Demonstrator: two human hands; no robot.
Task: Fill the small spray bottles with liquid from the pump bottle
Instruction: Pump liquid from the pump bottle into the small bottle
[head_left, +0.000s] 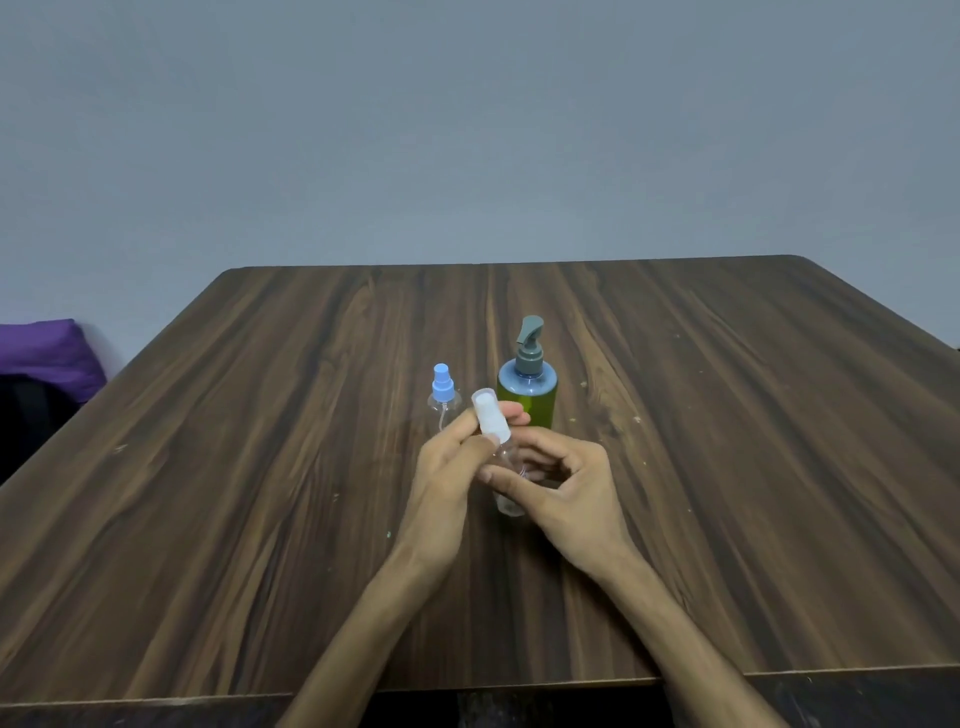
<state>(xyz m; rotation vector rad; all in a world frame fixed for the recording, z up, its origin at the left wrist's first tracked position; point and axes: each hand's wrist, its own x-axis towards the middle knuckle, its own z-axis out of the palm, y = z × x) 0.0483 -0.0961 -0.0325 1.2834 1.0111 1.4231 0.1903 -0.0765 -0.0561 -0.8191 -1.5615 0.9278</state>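
- The left hand pinched the white cap of a clear small bottle at mid-frame.
- The right hand curled round that bottle, seemingly resting on the counter.
- The green pump bottle stood just behind.

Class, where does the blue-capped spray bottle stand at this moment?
In the head view, the blue-capped spray bottle stands upright on the table near its middle, just left of the green pump bottle and just beyond the left hand.
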